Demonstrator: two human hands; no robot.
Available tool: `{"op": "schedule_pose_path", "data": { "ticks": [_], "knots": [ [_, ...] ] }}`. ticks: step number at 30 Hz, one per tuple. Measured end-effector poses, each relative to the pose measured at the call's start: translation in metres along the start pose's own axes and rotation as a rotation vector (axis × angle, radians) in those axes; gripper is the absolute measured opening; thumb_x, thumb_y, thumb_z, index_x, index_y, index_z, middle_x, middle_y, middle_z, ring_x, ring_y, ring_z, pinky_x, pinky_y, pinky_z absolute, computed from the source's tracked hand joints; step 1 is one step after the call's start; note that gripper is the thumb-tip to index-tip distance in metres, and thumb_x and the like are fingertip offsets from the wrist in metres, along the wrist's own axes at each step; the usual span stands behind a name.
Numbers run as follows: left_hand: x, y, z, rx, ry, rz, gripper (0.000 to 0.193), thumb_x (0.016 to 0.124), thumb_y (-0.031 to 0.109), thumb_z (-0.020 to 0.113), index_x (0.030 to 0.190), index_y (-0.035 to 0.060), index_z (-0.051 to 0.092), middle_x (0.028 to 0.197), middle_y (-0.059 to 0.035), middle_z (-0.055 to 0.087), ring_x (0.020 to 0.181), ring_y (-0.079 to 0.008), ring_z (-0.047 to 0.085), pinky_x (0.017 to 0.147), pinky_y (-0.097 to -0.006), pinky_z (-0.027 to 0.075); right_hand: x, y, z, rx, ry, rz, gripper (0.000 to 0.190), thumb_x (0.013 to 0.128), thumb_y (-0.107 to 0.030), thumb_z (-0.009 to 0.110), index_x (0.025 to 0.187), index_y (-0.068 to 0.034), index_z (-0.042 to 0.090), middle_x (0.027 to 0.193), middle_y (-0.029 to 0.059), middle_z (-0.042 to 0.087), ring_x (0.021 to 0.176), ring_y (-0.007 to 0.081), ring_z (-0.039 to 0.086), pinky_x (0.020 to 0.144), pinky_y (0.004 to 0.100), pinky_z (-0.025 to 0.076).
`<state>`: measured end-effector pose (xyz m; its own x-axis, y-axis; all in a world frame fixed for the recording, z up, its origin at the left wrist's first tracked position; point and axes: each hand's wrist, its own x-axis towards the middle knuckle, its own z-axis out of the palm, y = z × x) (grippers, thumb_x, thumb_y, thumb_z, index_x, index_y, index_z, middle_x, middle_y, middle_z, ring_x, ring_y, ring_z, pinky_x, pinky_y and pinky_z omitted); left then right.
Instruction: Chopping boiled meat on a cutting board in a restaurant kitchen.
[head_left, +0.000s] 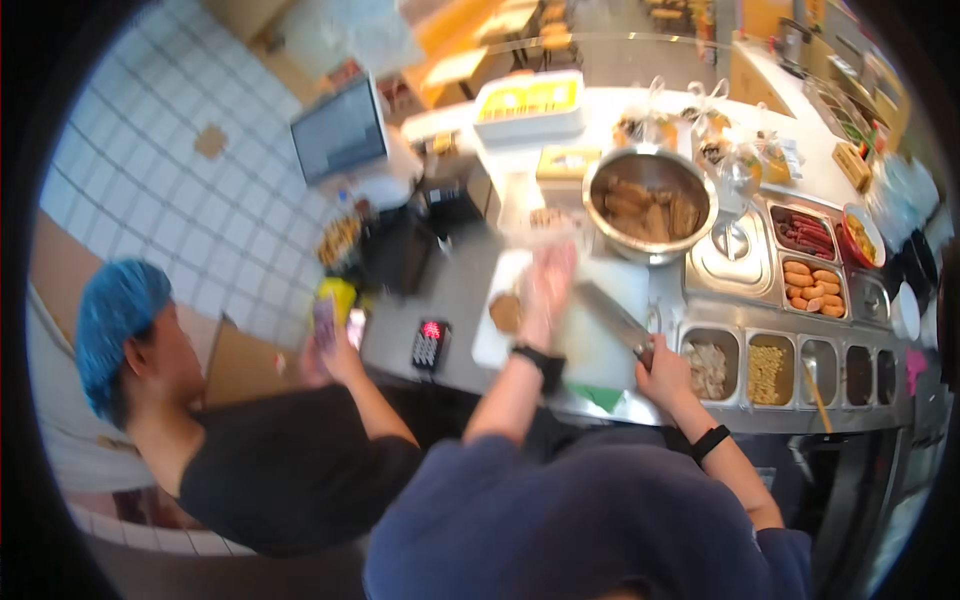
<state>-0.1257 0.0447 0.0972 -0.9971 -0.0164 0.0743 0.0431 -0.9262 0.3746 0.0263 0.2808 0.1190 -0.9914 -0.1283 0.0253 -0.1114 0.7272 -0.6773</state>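
My right hand (666, 373) grips the handle of a cleaver (611, 313), whose broad blade lies over the white cutting board (611, 281). My left hand (550, 279), in a clear plastic glove, is over the board's left part, blurred; whether it holds anything cannot be told. A round brown piece of food (507, 312) lies on the board just left of that hand. Beyond the board is a clear container (551, 217) with small pieces of food. A steel bowl (651, 204) of brown cooked pieces stands behind the board's right side.
Steel pans of sausages (814, 289), red sausages (802, 236) and corn-like kernels (765, 375) line the right. A small keypad device with a red display (430, 345) is left of the board. A co-worker in a blue hair cover (124, 334) stands at left, holding a phone. Tied bags stand behind the bowl.
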Motion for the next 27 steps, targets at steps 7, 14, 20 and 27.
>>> {"op": "schedule_pose_path", "data": {
  "ticks": [7, 14, 20, 27],
  "knots": [
    [-0.051, -0.018, 0.014, -0.249, 0.129, -0.051, 0.062, 0.089, 0.037, 0.057, 0.136, 0.0056, 0.03, 0.143, -0.0209, 0.029, 0.133, -0.0325, 0.03, 0.11, -0.0452, 0.029, 0.018, 0.029, 0.06, -0.134, 0.002, -0.298, 0.05, 0.069, -0.022, 0.075, 0.109, -0.005, 0.05, 0.083, 0.0158, 0.061, 0.08, 0.0346, 0.06, 0.068, 0.045, 0.046],
    [-0.037, -0.039, -0.009, 0.204, 0.264, 0.104, 0.09, 0.079, 0.047, 0.067, 0.148, 0.0267, 0.011, 0.152, -0.0179, 0.01, 0.142, -0.0265, 0.007, 0.114, -0.044, 0.008, 0.009, -0.026, 0.024, 0.075, 0.083, -0.346, 0.048, 0.064, -0.04, 0.08, 0.09, -0.007, 0.058, 0.08, 0.008, 0.061, 0.08, 0.0282, 0.058, 0.072, 0.0402, 0.043],
    [-0.037, -0.072, -0.027, 0.549, 0.329, 0.148, 0.092, 0.083, 0.06, 0.052, 0.148, 0.0127, 0.007, 0.153, -0.018, 0.007, 0.142, -0.0236, 0.009, 0.114, -0.0428, 0.004, 0.01, -0.03, 0.006, 0.223, 0.128, -0.343, 0.028, 0.071, -0.03, 0.073, 0.079, -0.008, 0.057, 0.071, 0.0061, 0.058, 0.072, 0.0279, 0.055, 0.068, 0.0388, 0.042],
    [-0.067, -0.079, -0.015, 0.444, 0.187, 0.317, 0.094, 0.085, 0.068, 0.04, 0.147, 0.0038, 0.01, 0.153, -0.0184, 0.009, 0.141, -0.0236, 0.01, 0.114, -0.0416, 0.002, 0.001, -0.015, 0.008, 0.197, 0.092, -0.442, 0.017, 0.072, -0.018, 0.055, 0.063, -0.004, 0.056, 0.061, 0.0157, 0.058, 0.062, 0.0365, 0.057, 0.06, 0.0468, 0.045]
  ]
}}
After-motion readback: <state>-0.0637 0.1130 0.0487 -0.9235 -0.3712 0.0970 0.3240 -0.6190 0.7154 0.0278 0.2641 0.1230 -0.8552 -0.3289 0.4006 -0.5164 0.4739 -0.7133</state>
